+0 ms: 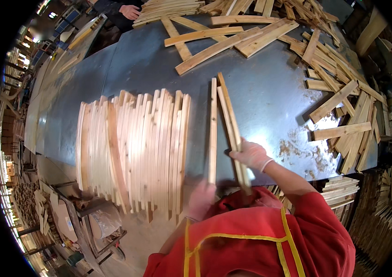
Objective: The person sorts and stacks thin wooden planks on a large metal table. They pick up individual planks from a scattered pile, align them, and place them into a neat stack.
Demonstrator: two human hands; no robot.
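Note:
My left hand (201, 199), slightly blurred, is closed around the near end of a narrow wooden strip (212, 131) that points away from me. My gloved right hand (251, 155) grips a pair of wooden strips (231, 117) lower down their length, their far ends leaning left toward the single strip. To the left of my left hand, a row of wooden strips (159, 147) stands side by side on edge, with near ends hanging past the table edge. One darker strip (115, 152) lies at a slant on top of that row.
The metal-topped table (150, 60) spreads out before me. Loose wooden boards (237, 41) lie across its far side, and a jumbled heap (343, 106) covers the right. Another person's hand (129, 12) rests near a stack at the far edge. A metal frame (85, 231) stands at lower left.

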